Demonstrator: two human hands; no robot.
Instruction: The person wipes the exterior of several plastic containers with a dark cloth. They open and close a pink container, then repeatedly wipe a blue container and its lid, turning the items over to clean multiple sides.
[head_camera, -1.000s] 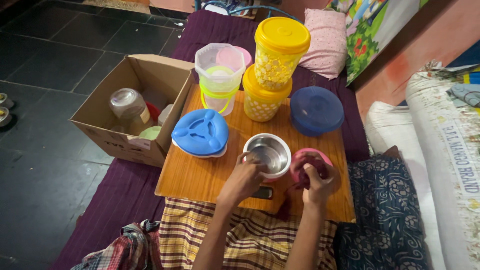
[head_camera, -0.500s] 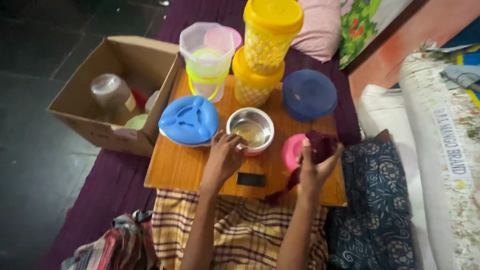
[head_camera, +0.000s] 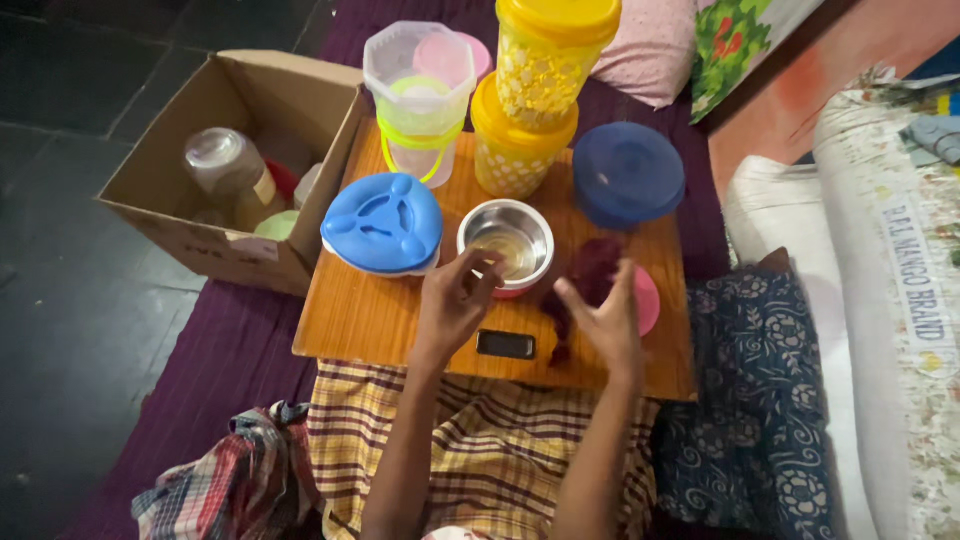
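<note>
Fingers of the left hand (head_camera: 452, 300) curl at the near rim of the steel bowl (head_camera: 506, 244), seemingly to steady it on the wooden board (head_camera: 350, 320); the right hand (head_camera: 605, 315) pinches a maroon cloth (head_camera: 590, 280) over a pink lid (head_camera: 646, 300), as if for wiping

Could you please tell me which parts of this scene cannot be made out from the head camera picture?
- Pink lid: mostly hidden behind the right hand and the dark red cloth.
- Right hand's grip on the cloth: motion blur hides it.
- Steel bowl: near rim covered by the left hand.
- Upper yellow container: lid cut off by the top edge.
- Cardboard box: contents partly hidden by its walls.
</note>
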